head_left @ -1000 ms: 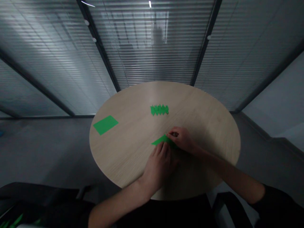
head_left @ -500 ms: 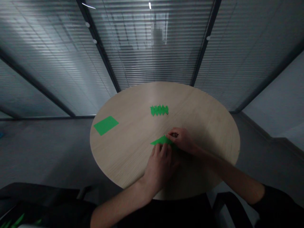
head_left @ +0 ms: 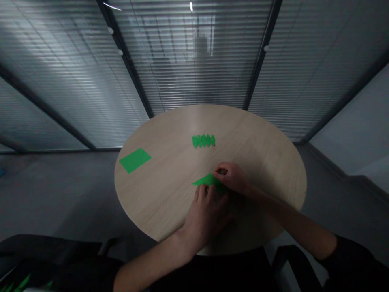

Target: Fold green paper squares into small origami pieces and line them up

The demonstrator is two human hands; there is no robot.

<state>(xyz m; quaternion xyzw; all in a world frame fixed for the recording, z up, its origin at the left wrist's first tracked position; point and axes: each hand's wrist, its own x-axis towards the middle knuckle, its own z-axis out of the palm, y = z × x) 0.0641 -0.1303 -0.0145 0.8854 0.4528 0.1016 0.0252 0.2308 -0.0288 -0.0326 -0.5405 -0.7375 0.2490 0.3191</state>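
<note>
A piece of green paper (head_left: 203,179) lies on the round table in front of me, partly covered by both hands. My left hand (head_left: 203,213) rests at its near edge, fingers apart and fingertips touching the paper; it is open. The thumb and fingers of my right hand (head_left: 233,177) are pinched together at the far edge of the same paper. Whether the paper is folded there is hidden by the hands. Farther back sits a row of several small pointed green paper pieces (head_left: 203,141).
On the left side of the wooden table (head_left: 258,142) lies a flat green sheet of paper (head_left: 135,160). Glass partitions with blinds (head_left: 194,81) stand behind the table. A black chair (head_left: 51,247) is at the lower left, with green scraps (head_left: 22,283) near the bottom corner.
The fingers of my left hand have spread, its index finger and thumb moving off to the right. My right hand stays at the paper's far edge.
</note>
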